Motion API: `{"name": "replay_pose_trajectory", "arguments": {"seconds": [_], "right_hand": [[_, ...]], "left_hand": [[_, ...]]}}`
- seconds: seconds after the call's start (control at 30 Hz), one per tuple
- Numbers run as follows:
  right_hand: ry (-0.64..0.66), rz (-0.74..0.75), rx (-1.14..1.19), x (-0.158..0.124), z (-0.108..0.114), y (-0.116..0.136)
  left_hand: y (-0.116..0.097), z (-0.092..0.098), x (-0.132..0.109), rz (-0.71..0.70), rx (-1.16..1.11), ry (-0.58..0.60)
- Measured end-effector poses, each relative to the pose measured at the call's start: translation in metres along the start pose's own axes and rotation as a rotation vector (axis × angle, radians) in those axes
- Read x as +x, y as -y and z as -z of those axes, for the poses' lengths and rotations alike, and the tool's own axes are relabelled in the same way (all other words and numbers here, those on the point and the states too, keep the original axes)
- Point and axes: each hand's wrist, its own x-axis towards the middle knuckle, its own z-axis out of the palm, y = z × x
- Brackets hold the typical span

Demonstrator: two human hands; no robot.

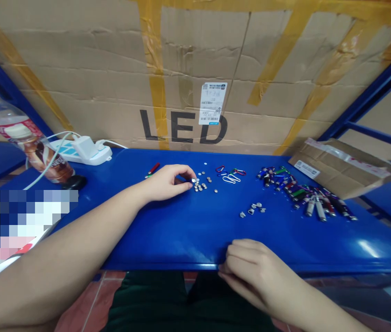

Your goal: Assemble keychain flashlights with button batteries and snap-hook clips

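My left hand [167, 182] reaches over the blue shelf, thumb and forefinger pinched on a small round button cell [193, 180]. Beside those fingertips lies a loose scatter of more button cells [201, 187]. My right hand [252, 269] rests at the shelf's front edge with its fingers curled in. Whatever it may hold is hidden from view. Beyond it sit several small silvery metal pieces [251, 211]. Coloured carabiner clips [231, 177] lie behind the cells, and a red tube-shaped piece [154, 168] is partly behind my left hand.
On the right is a pile of small metal flashlights [299, 191] in several colours, against a small cardboard box [343, 168]. A white power strip [95, 154] with cables and drink bottles [46, 157] stand on the left. A large carton [112, 92] marked LED closes off the back.
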Motion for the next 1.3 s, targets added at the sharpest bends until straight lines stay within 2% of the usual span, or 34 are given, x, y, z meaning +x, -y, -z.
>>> {"name": "replay_pose_trajectory", "arguments": {"seconds": [0.13, 0.27, 0.4, 0.53, 0.63, 0.77, 1.17, 1.3], "right_hand": [[-0.024, -0.006, 0.125, 0.009, 0.015, -0.006], [-0.235, 0.056, 0.159, 0.033, 0.044, -0.022], [-0.343, 0.003, 0.123, 0.071, 0.061, -0.041], [-0.264, 0.042, 0.043, 0.108, 0.053, -0.059], [-0.251, 0.060, 0.047, 0.121, 0.040, -0.071], [-0.258, 0.064, 0.057, 0.121, 0.031, -0.079], [-0.221, 0.208, -0.130, 0.114, 0.031, -0.088], [-0.262, 0.245, -0.175, 0.114, 0.029, -0.086]], "left_hand": [[0.001, -0.001, 0.000, -0.015, -0.017, 0.000], [0.003, -0.002, 0.000, -0.049, -0.069, 0.016], [0.002, -0.003, -0.001, -0.073, -0.087, 0.048], [0.001, -0.003, -0.001, -0.091, -0.071, 0.067], [0.001, -0.003, -0.001, -0.090, -0.027, 0.067], [0.003, -0.003, -0.001, -0.094, -0.006, 0.083], [0.001, -0.004, -0.001, -0.044, -0.060, 0.096], [0.002, -0.004, -0.001, -0.034, -0.062, 0.093]]}}
